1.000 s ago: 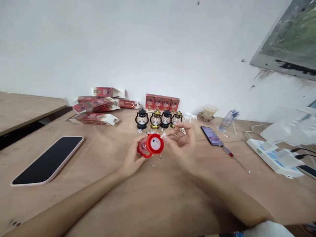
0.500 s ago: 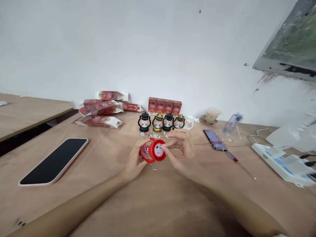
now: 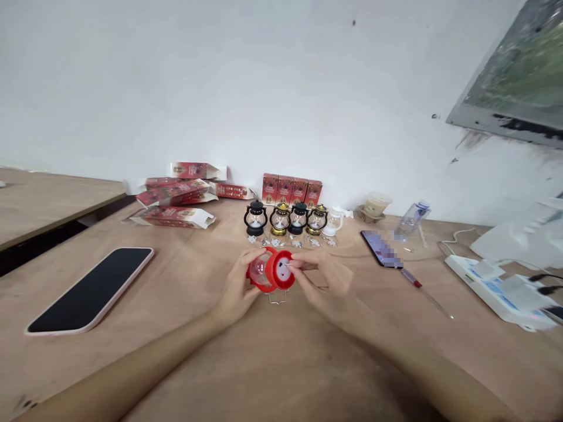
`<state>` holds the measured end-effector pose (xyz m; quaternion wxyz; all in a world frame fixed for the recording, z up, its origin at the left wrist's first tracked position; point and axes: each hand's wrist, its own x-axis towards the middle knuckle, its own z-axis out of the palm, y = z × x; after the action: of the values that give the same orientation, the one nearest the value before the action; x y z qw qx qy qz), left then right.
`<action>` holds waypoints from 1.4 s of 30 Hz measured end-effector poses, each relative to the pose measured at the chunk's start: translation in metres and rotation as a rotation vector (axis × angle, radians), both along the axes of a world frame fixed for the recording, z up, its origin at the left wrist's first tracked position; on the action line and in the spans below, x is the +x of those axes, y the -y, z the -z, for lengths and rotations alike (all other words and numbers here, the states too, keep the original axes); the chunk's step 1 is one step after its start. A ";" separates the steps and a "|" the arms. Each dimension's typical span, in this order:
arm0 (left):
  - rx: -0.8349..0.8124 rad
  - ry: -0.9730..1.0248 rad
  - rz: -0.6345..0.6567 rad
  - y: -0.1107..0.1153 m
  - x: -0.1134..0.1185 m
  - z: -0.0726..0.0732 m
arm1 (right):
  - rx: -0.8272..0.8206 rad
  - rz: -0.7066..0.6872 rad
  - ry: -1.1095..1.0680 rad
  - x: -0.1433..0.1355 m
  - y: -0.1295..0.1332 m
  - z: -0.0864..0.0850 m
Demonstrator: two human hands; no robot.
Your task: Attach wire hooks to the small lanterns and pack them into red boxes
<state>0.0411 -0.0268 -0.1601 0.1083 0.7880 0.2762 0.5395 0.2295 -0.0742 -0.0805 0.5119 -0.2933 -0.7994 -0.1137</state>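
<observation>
A small red lantern (image 3: pixel 263 272) with a clear globe lies tilted in my left hand (image 3: pixel 238 283), whose fingers wrap around its side. The round base faces me, showing a white disc (image 3: pixel 282 269) with dark marks. A wire handle (image 3: pixel 277 299) hangs from the lantern's lower side. My right hand (image 3: pixel 324 275) pinches with thumb and forefinger at the right edge of the base. What lies between those fingertips is too small to make out. Behind the hands, small white pieces (image 3: pixel 278 242) lie before a row of lanterns (image 3: pixel 280 220) in black, gold and white.
Red boxes (image 3: pixel 285 189) stand against the wall; more boxes (image 3: pixel 176 193) are heaped to their left. A large phone (image 3: pixel 92 290) lies on the left. Rightward are another phone (image 3: pixel 379 246), a screwdriver (image 3: pixel 426 296), a cup (image 3: pixel 377 204), a bottle (image 3: pixel 413 218) and a power strip (image 3: pixel 497 293).
My right hand's fingers have drawn closer together at the edge of the lantern's base, uncovering small pieces behind it. My left hand keeps its hold. The view has shifted slightly.
</observation>
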 end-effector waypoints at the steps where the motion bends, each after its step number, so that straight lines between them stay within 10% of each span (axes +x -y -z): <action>1: 0.002 0.002 -0.001 0.000 0.000 0.000 | 0.018 0.010 0.001 0.000 0.000 0.001; 24: -0.075 0.040 -0.013 0.001 0.001 0.000 | -0.077 0.017 -0.120 -0.007 -0.009 0.019; 42: -0.032 0.018 -0.015 0.002 0.000 0.000 | -1.021 -0.464 -0.660 -0.001 -0.020 0.000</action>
<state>0.0411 -0.0283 -0.1598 0.1193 0.7791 0.2897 0.5429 0.2285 -0.0539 -0.0804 0.5383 -0.3388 -0.5960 0.4902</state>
